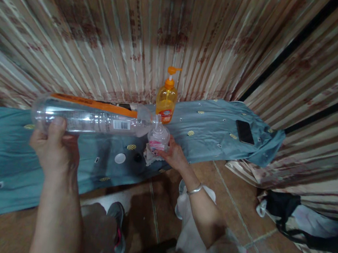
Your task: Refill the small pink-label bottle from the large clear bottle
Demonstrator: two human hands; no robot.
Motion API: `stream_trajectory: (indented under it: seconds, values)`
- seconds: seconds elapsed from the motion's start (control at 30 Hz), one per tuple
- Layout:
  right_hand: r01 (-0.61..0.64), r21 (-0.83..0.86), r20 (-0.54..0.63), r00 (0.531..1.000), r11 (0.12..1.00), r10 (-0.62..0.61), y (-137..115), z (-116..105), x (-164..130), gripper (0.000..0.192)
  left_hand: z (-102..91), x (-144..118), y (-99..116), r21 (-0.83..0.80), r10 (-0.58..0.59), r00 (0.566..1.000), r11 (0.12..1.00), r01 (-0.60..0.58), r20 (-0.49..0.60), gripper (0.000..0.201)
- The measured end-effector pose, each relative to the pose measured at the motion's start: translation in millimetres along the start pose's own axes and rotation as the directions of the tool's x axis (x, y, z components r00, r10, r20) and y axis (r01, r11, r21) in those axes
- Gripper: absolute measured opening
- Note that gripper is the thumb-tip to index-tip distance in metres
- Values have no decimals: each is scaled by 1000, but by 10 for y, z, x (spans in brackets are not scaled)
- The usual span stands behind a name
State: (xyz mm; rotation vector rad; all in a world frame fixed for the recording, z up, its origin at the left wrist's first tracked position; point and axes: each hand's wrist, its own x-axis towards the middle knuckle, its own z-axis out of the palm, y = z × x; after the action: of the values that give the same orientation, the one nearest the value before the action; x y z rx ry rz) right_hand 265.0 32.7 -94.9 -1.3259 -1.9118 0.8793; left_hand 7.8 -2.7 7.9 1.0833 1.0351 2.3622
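My left hand (pixel 56 144) grips the base end of a large clear plastic bottle (pixel 104 118) with an orange-edged label and a barcode. The bottle lies nearly level in the air, its neck pointing right. Its mouth meets the top of a small clear bottle (pixel 158 137) with pink print. Fingers of my right hand (pixel 173 154) wrap round the small bottle from the right; a crumpled cloth (pixel 150 156) lies beneath it. Whether liquid passes between the two bottles cannot be made out. Just behind stands an orange pump bottle (pixel 166 101), upright and part full.
A teal cloth with pineapple prints (pixel 213 124) covers the long narrow surface. On it lie a white round cap (pixel 120 158), a small black cap (pixel 137 157) and a black phone (pixel 245 132). Striped curtains (pixel 122 32) hang behind; a dark bag (pixel 300 220) rests at right.
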Motion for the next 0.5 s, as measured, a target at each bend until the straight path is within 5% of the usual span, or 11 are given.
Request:
stream_trajectory:
  seconds: [0.5]
  values:
    - [-16,2,10,1000,1000,16,-8,-8,-4,60,26,1,37,43,-6,1000,999,6,-20,23]
